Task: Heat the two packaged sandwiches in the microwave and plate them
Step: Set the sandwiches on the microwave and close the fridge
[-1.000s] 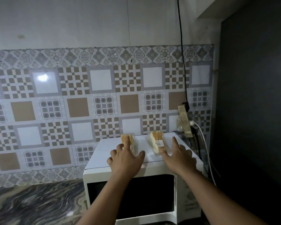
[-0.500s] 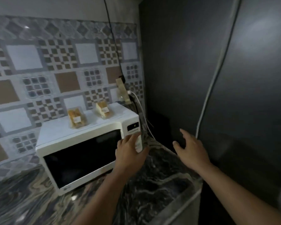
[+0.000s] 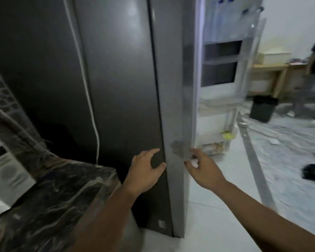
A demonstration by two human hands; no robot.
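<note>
Reaching toward the tall dark grey refrigerator (image 3: 116,88), the left hand (image 3: 145,171) hangs with fingers loosely spread and nothing in it, just short of the cabinet's front corner. The right hand (image 3: 202,170) is likewise empty, fingers relaxed and apart, close to the edge of the open grey refrigerator door (image 3: 186,88); blur hides whether the fingertips touch it. Beyond the right hand, white door shelves (image 3: 224,99) show inside. Left of the left hand lies the black marbled stone surface (image 3: 49,197), and further left the white microwave (image 3: 5,171) sits at the picture's edge. The two packaged sandwiches are not in view. The step in hand is probably dealing with this door, though that is a guess. To do it well, lay the right palm flat against the door edge, keep the fingers clear of the gap, and swing it smoothly.
</note>
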